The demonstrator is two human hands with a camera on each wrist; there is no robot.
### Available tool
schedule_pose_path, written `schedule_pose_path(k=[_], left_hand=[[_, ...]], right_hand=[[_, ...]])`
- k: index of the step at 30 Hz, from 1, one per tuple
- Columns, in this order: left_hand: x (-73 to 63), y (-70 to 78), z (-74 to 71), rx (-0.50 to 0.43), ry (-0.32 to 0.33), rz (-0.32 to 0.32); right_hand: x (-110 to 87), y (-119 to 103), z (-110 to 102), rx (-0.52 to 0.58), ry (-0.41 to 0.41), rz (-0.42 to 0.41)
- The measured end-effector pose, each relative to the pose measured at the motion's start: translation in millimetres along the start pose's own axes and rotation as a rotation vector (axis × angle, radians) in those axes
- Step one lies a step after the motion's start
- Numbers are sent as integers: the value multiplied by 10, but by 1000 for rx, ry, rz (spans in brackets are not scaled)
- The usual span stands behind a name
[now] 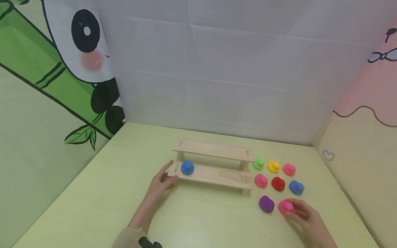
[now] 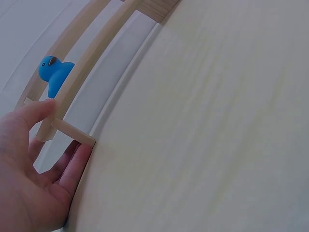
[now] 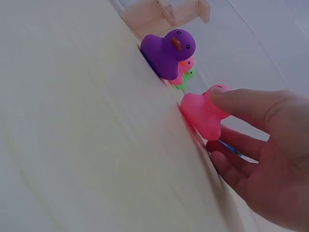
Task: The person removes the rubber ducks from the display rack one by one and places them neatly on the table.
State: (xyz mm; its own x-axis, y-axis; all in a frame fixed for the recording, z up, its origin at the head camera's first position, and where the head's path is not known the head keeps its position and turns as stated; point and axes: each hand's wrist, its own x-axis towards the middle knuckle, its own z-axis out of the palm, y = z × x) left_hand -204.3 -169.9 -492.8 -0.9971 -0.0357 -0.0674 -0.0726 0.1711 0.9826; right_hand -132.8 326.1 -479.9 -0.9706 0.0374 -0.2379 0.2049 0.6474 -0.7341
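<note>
A two-tier wooden shelf (image 1: 214,175) stands on the table, with a blue rubber duck (image 1: 187,167) on the left end of its lower board. My left hand (image 1: 162,179) grips that end of the board, the thumb near the duck. In the left wrist view, the fingers (image 2: 76,166) reach around the shelf's leg. At the right, my right hand (image 1: 305,217) holds a pink rubber duck (image 1: 286,207) between thumb and fingers, low at the table surface. Just left of it sits a purple duck (image 1: 266,204), also close by in the right wrist view.
Behind the held duck, more ducks stand in rows: pink (image 1: 261,181), red (image 1: 278,184) and blue (image 1: 296,187), then green (image 1: 258,164), yellow (image 1: 273,167) and another pink one (image 1: 289,169). A pale cloth backdrop (image 1: 217,75) and printed side panels enclose the table (image 1: 108,193).
</note>
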Motion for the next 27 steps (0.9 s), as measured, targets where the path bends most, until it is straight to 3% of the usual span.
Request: schedule_pose_path(k=[9,27], left_hand=[[8,-8,-2,3,7,0],[9,-14,1,6,9,6]], right_hand=[[19,52,-44,24,-53,16],[-2,62,-54,46,-78,16]])
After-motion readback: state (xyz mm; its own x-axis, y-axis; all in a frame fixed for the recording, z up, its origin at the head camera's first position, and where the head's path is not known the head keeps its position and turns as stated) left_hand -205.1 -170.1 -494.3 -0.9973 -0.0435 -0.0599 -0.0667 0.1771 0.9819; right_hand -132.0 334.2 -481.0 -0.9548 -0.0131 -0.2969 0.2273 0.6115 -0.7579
